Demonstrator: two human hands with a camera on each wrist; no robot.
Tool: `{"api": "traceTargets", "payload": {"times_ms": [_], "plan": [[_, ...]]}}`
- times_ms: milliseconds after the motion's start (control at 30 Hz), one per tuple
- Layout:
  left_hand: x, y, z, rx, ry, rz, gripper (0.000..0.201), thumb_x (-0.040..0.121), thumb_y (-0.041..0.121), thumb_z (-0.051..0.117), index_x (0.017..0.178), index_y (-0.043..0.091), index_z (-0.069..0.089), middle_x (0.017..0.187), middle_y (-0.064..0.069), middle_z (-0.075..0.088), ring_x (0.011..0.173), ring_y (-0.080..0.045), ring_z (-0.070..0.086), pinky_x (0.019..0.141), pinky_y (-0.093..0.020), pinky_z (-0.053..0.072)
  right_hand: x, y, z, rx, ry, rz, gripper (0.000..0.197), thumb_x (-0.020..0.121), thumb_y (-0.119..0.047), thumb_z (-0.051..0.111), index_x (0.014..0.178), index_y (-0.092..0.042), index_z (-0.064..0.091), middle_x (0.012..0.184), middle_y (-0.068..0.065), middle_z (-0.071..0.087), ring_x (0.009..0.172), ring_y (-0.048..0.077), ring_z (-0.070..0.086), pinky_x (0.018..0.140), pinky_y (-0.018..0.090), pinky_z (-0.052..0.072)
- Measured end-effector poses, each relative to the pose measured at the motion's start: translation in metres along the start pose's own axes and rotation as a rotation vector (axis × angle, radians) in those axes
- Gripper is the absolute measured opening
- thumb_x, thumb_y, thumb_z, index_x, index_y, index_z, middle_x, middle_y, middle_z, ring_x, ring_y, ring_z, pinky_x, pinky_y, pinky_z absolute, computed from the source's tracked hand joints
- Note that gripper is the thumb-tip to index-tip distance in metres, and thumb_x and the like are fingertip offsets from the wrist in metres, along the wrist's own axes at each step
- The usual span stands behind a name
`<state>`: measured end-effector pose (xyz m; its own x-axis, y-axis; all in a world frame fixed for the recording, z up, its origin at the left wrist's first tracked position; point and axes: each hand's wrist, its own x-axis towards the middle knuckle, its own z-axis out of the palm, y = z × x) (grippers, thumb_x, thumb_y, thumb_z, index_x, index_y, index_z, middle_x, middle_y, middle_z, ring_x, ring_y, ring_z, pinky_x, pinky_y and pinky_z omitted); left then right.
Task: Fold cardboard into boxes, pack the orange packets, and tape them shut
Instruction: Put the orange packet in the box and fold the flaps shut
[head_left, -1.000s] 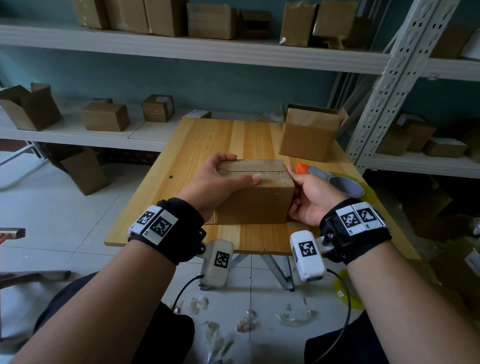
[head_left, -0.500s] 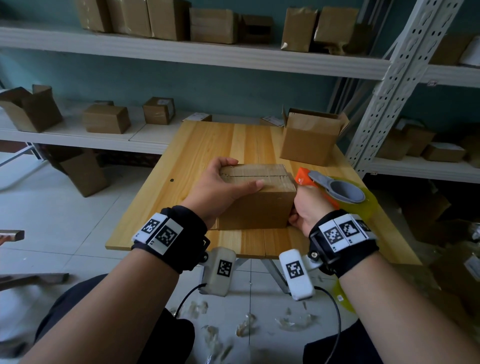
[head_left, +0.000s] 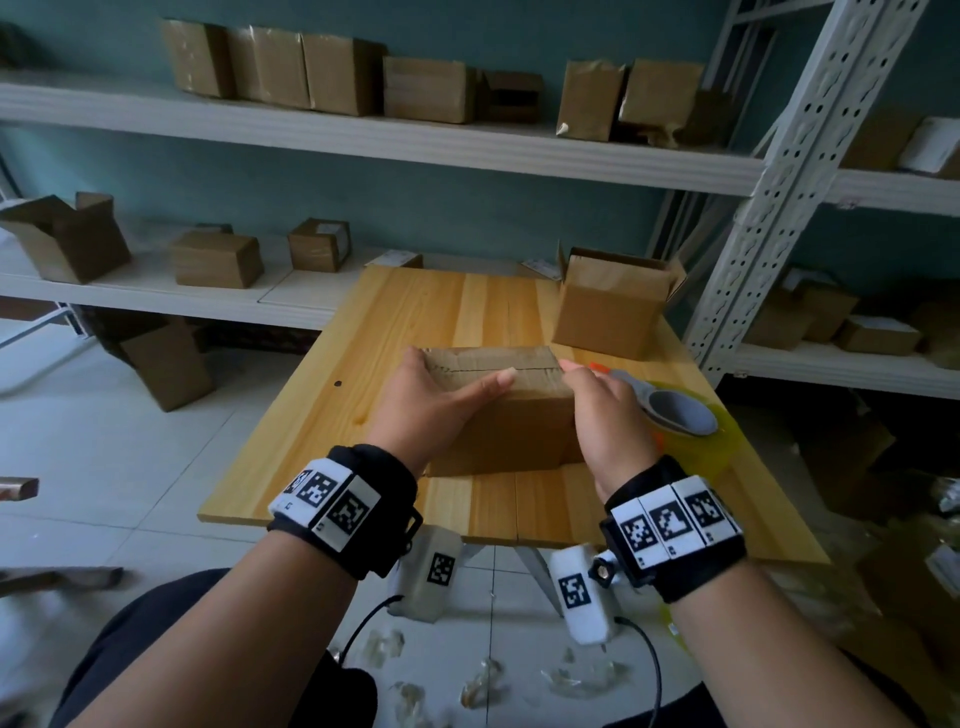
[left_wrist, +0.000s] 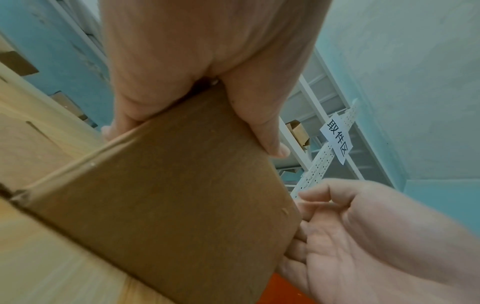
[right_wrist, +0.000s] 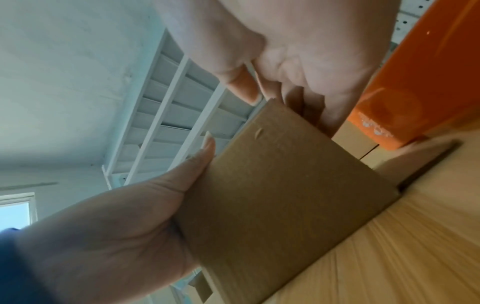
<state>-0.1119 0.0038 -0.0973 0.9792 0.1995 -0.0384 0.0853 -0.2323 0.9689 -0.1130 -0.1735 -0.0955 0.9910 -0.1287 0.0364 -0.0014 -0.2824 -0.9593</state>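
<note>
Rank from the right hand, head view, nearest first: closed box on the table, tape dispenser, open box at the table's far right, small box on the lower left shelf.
From the right hand:
1. Closed box, touching it, on its left.
2. Tape dispenser, just right of it.
3. Open box, beyond it, far right of the table.
4. Small shelf box, far back left.
</note>
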Motion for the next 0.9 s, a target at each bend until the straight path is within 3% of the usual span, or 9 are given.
{"api": "traceTargets", "payload": {"times_ms": [133, 233, 333, 400, 467, 533, 600, 700, 900], "plan": [[-0.002, 0.005, 0.003, -0.078, -0.064, 0.043, 0.109, 0.072, 0.076, 0.078, 0.155, 0.020, 0.038, 0.137, 0.009, 0.057, 0.120, -0.017, 0.061, 0.096, -0.031, 0.058, -0.002, -0.005, -0.001, 0.082, 0.025, -0.036, 0.056, 0.106, -0.053, 0.045, 0.153, -0.023, 0.052, 0.155, -0.003, 0.054, 0.144, 0.017, 0.047, 0.121, 0.040, 0.032], [-0.006, 0.015, 0.005, -0.143, -0.121, -0.018, 0.049, 0.098, 0.068, 0.055, 0.122, 0.026, 0.046, 0.111, 0.014, 0.057, 0.095, -0.001, 0.056, 0.070, -0.012, 0.046, 0.002, -0.008, -0.005, 0.000, 0.061, -0.091, 0.062, 0.104, -0.066, 0.039, 0.128, -0.017, 0.070, 0.122, 0.005, 0.072, 0.119, 0.022, 0.064, 0.107, 0.048, 0.047], [-0.001, 0.014, 0.012, -0.065, -0.080, -0.068, 0.030, 0.108, 0.056, 0.046, 0.116, 0.028, 0.047, 0.115, 0.004, 0.062, 0.091, -0.006, 0.056, 0.066, -0.020, 0.041, 0.002, -0.011, -0.008, -0.218, 0.023, -0.079, 0.068, 0.109, -0.061, 0.028, 0.114, -0.007, 0.069, 0.104, 0.015, 0.069, 0.109, 0.030, 0.066, 0.096, 0.042, 0.048], [0.001, 0.011, 0.015, 0.144, -0.039, 0.006, 0.038, 0.111, 0.049, 0.044, 0.139, 0.023, 0.046, 0.139, 0.000, 0.059, 0.104, -0.011, 0.061, 0.073, -0.022, 0.050, 0.005, -0.010, -0.009, -0.381, -0.079, -0.080, 0.065, 0.110, -0.060, 0.025, 0.155, -0.019, 0.047, 0.153, 0.006, 0.054, 0.146, 0.026, 0.045, 0.114, 0.035, 0.035], [0.006, 0.003, 0.016, 0.380, 0.001, 0.167, 0.057, 0.114, 0.040, 0.041, 0.164, 0.015, 0.030, 0.166, -0.007, 0.037, 0.141, -0.023, 0.051, 0.109, -0.034, 0.051, 0.004, -0.011, -0.010, -0.489, -0.200, -0.097, 0.065, 0.111, -0.056, 0.025, 0.169, -0.030, 0.011, 0.177, 0.001, 0.000, 0.162, 0.023, 0.009, 0.127, 0.038, 0.016], [0.014, -0.001, 0.018, 0.528, 0.050, 0.407, 0.047, 0.114, 0.028, 0.043, 0.160, 0.016, 0.044, 0.175, -0.013, 0.017, 0.160, -0.033, 0.024, 0.129, -0.049, 0.028, 0.007, -0.009, -0.012, -0.620, -0.228, -0.199, 0.059, 0.113, -0.047, 0.028, 0.168, -0.035, 0.011, 0.174, -0.001, -0.022, 0.162, 0.024, -0.011, 0.129, 0.046, 0.005], [0.019, 0.000, 0.019, 0.673, 0.005, 0.581, 0.037, 0.111, 0.020, 0.048, 0.146, 0.020, 0.061, 0.171, -0.011, 0.032, 0.161, -0.033, 0.022, 0.131, -0.057, 0.018, 0.007, -0.008, -0.009, -0.818, -0.216, -0.368, 0.054, 0.115, -0.030, 0.029, 0.168, -0.033, 0.019, 0.176, 0.000, -0.012, 0.161, 0.024, -0.016, 0.131, 0.051, 0.000], [0.014, 0.005, 0.022, 0.928, -0.055, 0.659, 0.040, 0.112, 0.027, 0.041, 0.149, 0.023, 0.057, 0.164, -0.003, 0.047, 0.158, -0.021, 0.032, 0.133, -0.052, 0.012, 0.005, -0.014, -0.001, -0.974, -0.264, -0.481, 0.059, 0.110, -0.018, 0.029, 0.168, -0.021, 0.019, 0.176, -0.002, 0.011, 0.163, 0.018, -0.006, 0.132, 0.049, -0.001], [0.007, 0.008, 0.016, 1.060, -0.198, 0.488, 0.068, 0.108, 0.046, 0.004, 0.167, 0.022, 0.025, 0.177, -0.010, 0.013, 0.164, -0.032, 0.004, 0.125, -0.065, 0.027, 0.007, -0.023, 0.003, -0.976, -0.340, -0.320, 0.060, 0.111, -0.032, 0.021, 0.169, -0.020, 0.015, 0.177, -0.001, 0.001, 0.163, 0.014, -0.006, 0.132, 0.046, 0.004]]}}
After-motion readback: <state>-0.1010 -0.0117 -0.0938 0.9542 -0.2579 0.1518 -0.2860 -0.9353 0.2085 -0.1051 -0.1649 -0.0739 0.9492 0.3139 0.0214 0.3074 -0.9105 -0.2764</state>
